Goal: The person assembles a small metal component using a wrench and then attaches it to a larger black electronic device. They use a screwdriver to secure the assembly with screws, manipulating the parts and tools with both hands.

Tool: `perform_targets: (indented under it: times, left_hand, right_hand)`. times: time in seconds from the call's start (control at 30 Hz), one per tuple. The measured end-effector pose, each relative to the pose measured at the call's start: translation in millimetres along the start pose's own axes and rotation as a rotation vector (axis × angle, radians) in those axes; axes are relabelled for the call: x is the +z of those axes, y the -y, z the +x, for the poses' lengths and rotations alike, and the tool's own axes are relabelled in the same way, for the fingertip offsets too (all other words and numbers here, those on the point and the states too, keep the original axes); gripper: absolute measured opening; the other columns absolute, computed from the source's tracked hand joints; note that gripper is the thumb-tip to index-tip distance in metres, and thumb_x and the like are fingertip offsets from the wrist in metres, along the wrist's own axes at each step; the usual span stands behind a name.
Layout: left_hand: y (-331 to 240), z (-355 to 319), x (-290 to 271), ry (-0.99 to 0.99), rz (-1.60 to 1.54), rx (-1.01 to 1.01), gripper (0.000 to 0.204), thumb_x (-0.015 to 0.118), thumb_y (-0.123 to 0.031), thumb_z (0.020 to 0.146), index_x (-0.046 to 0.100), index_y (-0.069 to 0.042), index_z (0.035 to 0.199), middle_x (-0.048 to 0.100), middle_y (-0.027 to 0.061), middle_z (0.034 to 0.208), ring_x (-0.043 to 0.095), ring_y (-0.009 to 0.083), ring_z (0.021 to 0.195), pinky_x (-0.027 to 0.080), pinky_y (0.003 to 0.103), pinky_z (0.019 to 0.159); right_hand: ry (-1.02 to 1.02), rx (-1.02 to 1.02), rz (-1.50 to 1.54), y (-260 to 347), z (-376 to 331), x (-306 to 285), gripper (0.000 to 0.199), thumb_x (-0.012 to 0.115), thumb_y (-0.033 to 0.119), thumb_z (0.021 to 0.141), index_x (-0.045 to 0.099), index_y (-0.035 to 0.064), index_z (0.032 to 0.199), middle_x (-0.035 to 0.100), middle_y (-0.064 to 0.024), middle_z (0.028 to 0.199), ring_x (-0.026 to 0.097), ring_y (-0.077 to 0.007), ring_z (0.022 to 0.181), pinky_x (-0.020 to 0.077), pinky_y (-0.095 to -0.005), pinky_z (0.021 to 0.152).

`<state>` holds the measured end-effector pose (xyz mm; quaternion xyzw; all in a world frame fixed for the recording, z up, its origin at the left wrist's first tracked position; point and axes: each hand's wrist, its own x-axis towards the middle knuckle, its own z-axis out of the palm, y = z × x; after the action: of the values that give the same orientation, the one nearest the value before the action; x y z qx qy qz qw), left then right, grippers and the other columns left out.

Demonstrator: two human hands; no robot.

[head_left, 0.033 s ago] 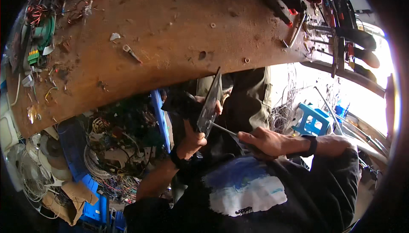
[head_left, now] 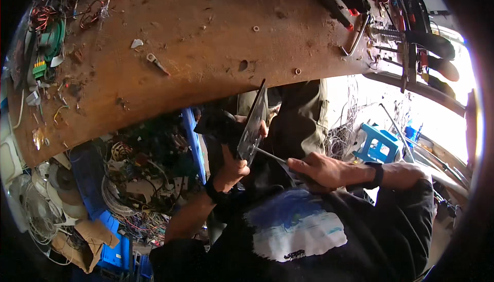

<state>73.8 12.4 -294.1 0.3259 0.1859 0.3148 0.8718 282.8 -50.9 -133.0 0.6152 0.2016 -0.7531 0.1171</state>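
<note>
My left hand (head_left: 230, 177) is closed on the lower edge of a thin, flat, shiny plate (head_left: 252, 127). The plate stands on edge, tilted, just below the workbench's near edge. In my right hand (head_left: 321, 172) is a tool with a thin straight metal shaft, which looks like a screwdriver (head_left: 271, 156). Its handle is hidden in my closed fingers. The shaft points left, and its tip meets the plate's face near the lower end. More fingers show by the plate's middle; whose they are I cannot tell. A dark shape left of the plate is too dim to name.
The brown workbench (head_left: 200, 50) spans the top, with washers, a cable lug (head_left: 157, 63) and wire scraps on it. Hand tools (head_left: 355, 37) lie at its right end. A blue stool (head_left: 378, 143) stands right; fan parts (head_left: 38, 210), cables and blue crates (head_left: 114, 251) fill the lower left.
</note>
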Motion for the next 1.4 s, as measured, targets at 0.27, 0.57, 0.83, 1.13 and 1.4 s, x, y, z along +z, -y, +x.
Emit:
perform_targets:
  times: [0.27, 0.57, 0.83, 1.13, 1.4]
  left_hand:
    - [-9, 7, -8, 0.111, 0.203, 0.051, 0.058, 0.055, -0.025, 0.083, 0.042, 0.000, 0.133, 0.059, 0.0141, 0.113, 0.058, 0.0245, 0.109, 0.046, 0.040, 0.100]
    - [-8, 2, 13, -0.074, 0.221, 0.099, 0.073, 0.044, -0.059, 0.099, 0.045, 0.007, 0.129, 0.064, 0.0173, 0.110, 0.064, 0.0258, 0.104, 0.049, 0.041, 0.097]
    - [-32, 14, 29, -0.162, 0.210, 0.016, 0.085, 0.020, -0.069, 0.099, 0.056, 0.006, 0.114, 0.065, 0.0198, 0.102, 0.065, 0.0296, 0.092, 0.053, 0.043, 0.087]
    - [-64, 6, 73, -0.240, 0.126, 0.079, 0.079, 0.031, -0.064, 0.100, 0.054, 0.010, 0.118, 0.064, 0.0209, 0.104, 0.065, 0.0294, 0.089, 0.056, 0.045, 0.085]
    - [-132, -15, 119, -0.335, -0.304, 0.054, 0.106, 0.031, -0.098, 0.079, 0.057, -0.004, 0.121, 0.065, 0.0164, 0.104, 0.065, 0.0333, 0.087, 0.056, 0.059, 0.084]
  right_hand:
    - [-0.297, -0.276, -0.296, -16, 14, 10, 0.077, 0.038, 0.064, 0.106, 0.063, -0.0025, 0.076, 0.056, -0.0174, 0.058, 0.058, -0.0276, 0.054, 0.0492, -0.0481, 0.057]
    - [-0.675, -0.469, -0.738, -19, -5, 21, 0.061, 0.051, 0.052, 0.105, 0.064, -0.0043, 0.084, 0.061, -0.0226, 0.058, 0.066, -0.0372, 0.055, 0.0535, -0.0499, 0.054]
    - [0.351, -0.334, 0.565, -32, -16, -10, 0.039, 0.052, 0.040, 0.107, 0.061, 0.0033, 0.102, 0.056, -0.0050, 0.070, 0.051, -0.0135, 0.043, 0.0416, -0.0280, 0.040]
    - [-0.827, -0.820, -0.724, -36, -60, 29, 0.040, 0.065, 0.039, 0.099, 0.058, 0.0005, 0.110, 0.065, -0.0231, 0.068, 0.066, -0.0438, 0.066, 0.0523, -0.0519, 0.062]
    - [-0.971, -0.866, -0.355, -75, -101, 28, 0.044, 0.069, 0.038, 0.098, 0.065, 0.0007, 0.120, 0.068, -0.0240, 0.080, 0.067, -0.0425, 0.078, 0.0517, -0.0486, 0.072]
